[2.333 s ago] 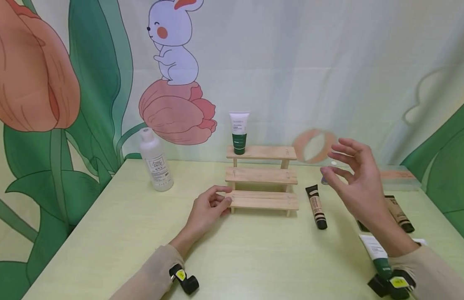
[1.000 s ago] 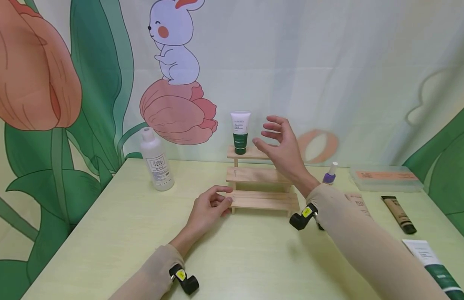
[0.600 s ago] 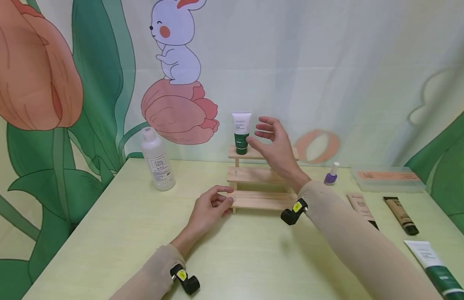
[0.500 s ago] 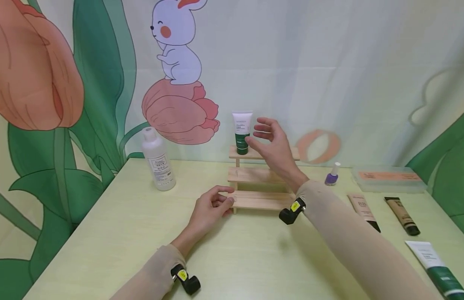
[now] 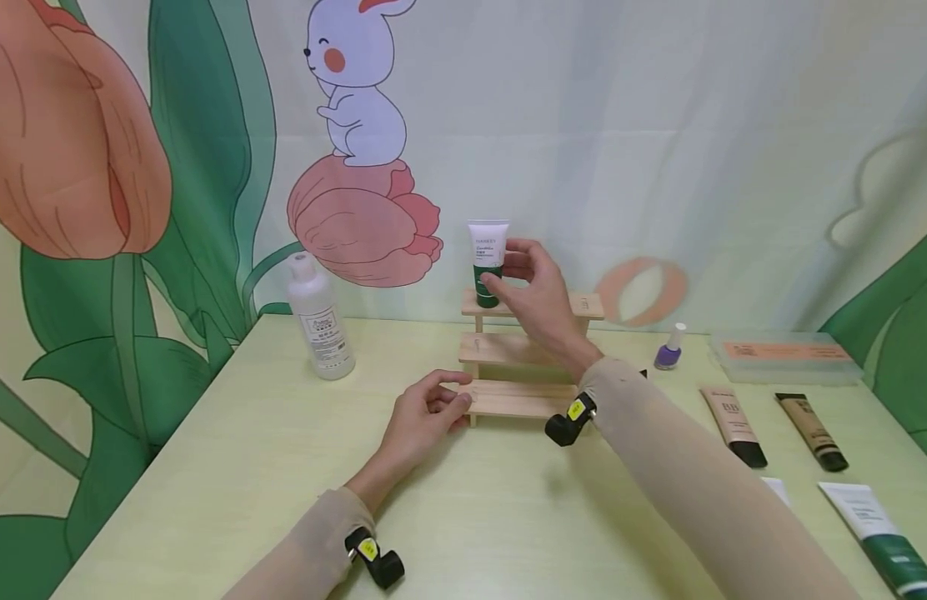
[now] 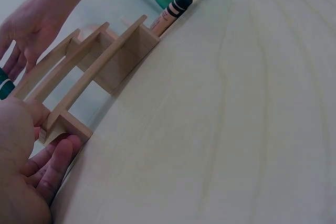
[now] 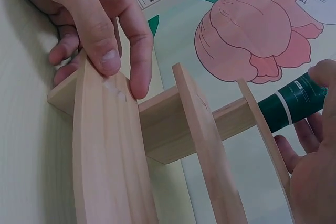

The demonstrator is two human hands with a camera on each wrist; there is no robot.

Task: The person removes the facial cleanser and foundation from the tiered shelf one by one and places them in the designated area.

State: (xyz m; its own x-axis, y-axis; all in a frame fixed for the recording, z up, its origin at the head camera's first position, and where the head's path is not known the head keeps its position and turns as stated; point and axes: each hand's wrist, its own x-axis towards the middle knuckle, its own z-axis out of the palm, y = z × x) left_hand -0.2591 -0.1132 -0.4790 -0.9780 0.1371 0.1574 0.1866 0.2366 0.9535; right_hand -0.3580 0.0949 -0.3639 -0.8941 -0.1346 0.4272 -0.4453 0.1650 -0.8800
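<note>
A three-step wooden display stand (image 5: pixel 523 398) stands at the middle of the table. On the left end of its top step, a white and green squeeze tube (image 5: pixel 488 248) stands upright on its cap. My right hand (image 5: pixel 542 304) pinches this tube low down, thumb in front and fingers at its right side and behind. In the right wrist view the green part of the tube (image 7: pixel 302 100) lies between thumb and fingers. My left hand (image 5: pixel 422 421) grips the left end of the lowest step, with thumb and index finger (image 7: pixel 139 59) on the wood.
A white bottle (image 5: pixel 321 325) stands at the left. To the right are a purple nail polish bottle (image 5: pixel 668 352), a clear flat case (image 5: pixel 786 358), a pink BB tube (image 5: pixel 734 427), a brown tube (image 5: pixel 812 432) and a white-green tube (image 5: pixel 884 537). My right arm partly covers other tubes.
My right hand has moved left from above the tubes on the right to the top step, and its thumb and fingers have closed on the standing tube. My left hand has stayed on the stand.
</note>
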